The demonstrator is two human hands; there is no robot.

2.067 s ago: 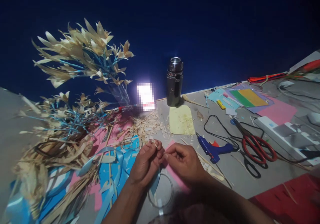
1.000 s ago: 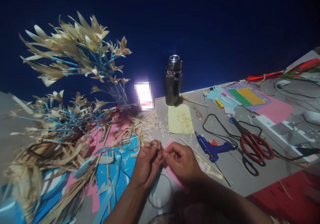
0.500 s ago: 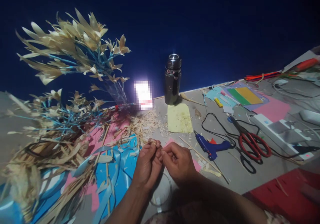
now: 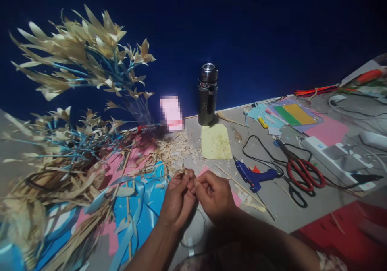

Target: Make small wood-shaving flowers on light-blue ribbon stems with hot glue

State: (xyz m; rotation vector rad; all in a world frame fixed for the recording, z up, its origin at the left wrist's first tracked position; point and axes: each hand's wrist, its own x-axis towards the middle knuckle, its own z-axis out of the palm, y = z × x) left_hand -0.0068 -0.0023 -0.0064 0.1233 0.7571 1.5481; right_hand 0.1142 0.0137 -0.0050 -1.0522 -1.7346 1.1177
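My left hand (image 4: 178, 198) is closed near the front middle of the table, with a small pale dried-husk piece (image 4: 183, 172) pinched at its fingertips. Against its fingers, my right hand (image 4: 215, 194) is also closed in a pinch; what it holds is too small or hidden to make out. A ring of thin wire (image 4: 205, 228) lies below the hands. Beyond them is a heap of pale husk scraps (image 4: 173, 150). Blue sheets and ribbon (image 4: 142, 206) lie to the left, beside loose dried husks (image 4: 27, 214).
Dried-husk flowers on blue stems (image 4: 99, 57) rise at the left. A dark thermos (image 4: 207, 98) stands behind a yellow sheet (image 4: 215, 142). On the right lie a blue glue gun (image 4: 255, 178), red-handled scissors (image 4: 305, 176), a white power strip (image 4: 332, 158) and a red sheet (image 4: 347, 230).
The view has shifted slightly, so the table things sit a little further left. Both hands keep nearly the same pose, fingertips together, and the husk piece shows slightly more above the left fingers.
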